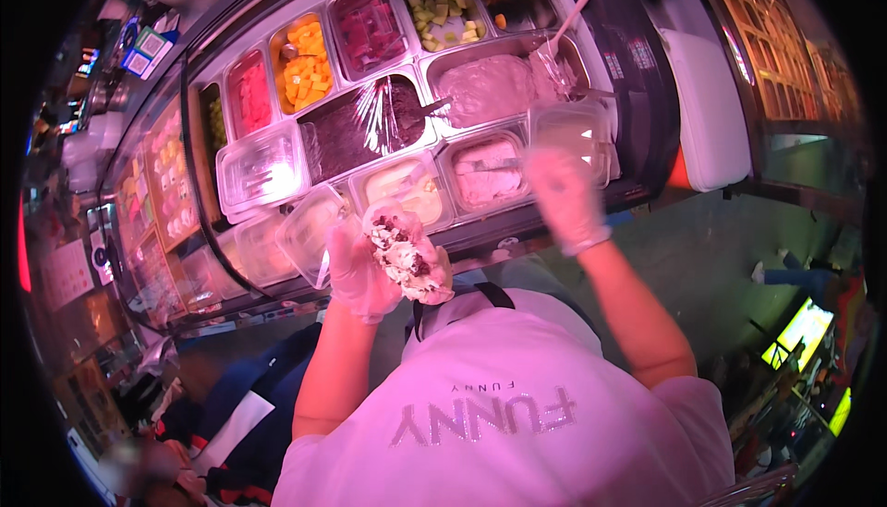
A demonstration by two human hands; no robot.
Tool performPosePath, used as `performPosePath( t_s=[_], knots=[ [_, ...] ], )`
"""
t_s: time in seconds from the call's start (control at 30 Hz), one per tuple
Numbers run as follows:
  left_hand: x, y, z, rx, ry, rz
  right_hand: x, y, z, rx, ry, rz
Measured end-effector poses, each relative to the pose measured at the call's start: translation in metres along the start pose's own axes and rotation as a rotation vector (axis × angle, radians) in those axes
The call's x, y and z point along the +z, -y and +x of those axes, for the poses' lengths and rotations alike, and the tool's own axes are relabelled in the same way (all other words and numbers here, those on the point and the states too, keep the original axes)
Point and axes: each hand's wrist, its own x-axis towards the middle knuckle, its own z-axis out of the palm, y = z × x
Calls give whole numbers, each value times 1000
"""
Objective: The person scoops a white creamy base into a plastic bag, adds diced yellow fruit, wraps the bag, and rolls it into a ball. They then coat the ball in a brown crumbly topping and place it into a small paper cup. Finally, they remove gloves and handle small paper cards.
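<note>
My left hand [356,271], in a clear plastic glove, holds up a long pale food piece [407,258] covered in white cream and dark crumbs. I cannot make out what kind of food lies underneath. My gloved right hand [564,195] is smeared by motion beside a clear plastic box [577,133] at the right end of the counter. Whether its fingers grip anything does not show. Between the hands stand a tub of pink blocks [490,173] and a tub of pale yellow filling [404,191].
Farther back are trays of dark crumbs [337,133], pinkish-mauve paste [485,87] with a pink-handled spatula [573,22], orange cubes [307,73] and green cubes [443,13]. A lidded clear box [263,170] sits at the left. A white lid-like panel [707,110] stands beyond the counter's right end.
</note>
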Motion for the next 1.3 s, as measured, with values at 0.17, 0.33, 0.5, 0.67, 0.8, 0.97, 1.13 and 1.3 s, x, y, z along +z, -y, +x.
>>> performPosePath(
  t_s=[0.17, 0.33, 0.5, 0.67, 0.8, 0.97, 1.13, 1.3],
  knots=[
    [-5, -2, 7, 7, -134, 33, 44, 71, -31, 838, 628, 1679],
    [-6, -6, 0, 45, -241, 217, 10, 63, -19, 689, 700, 1432],
    [-6, -14, 4, -48, -172, 378, 21, 64, -17, 709, 511, 1234],
    [5, -15, 8, -45, -224, 357, 24, 70, -6, 739, 407, 1186],
    [-3, -18, 7, 21, -182, 329, 29, 73, -4, 575, 333, 1175],
    [-6, -15, 4, 146, -271, 66, 18, 88, -4, 620, 283, 1256],
    [-14, -15, -2, 87, -236, 35, 24, 86, -15, 647, 269, 1275],
    [-9, -6, 0, 108, -150, 19, 14, 90, -13, 819, 273, 1420]
  ],
)
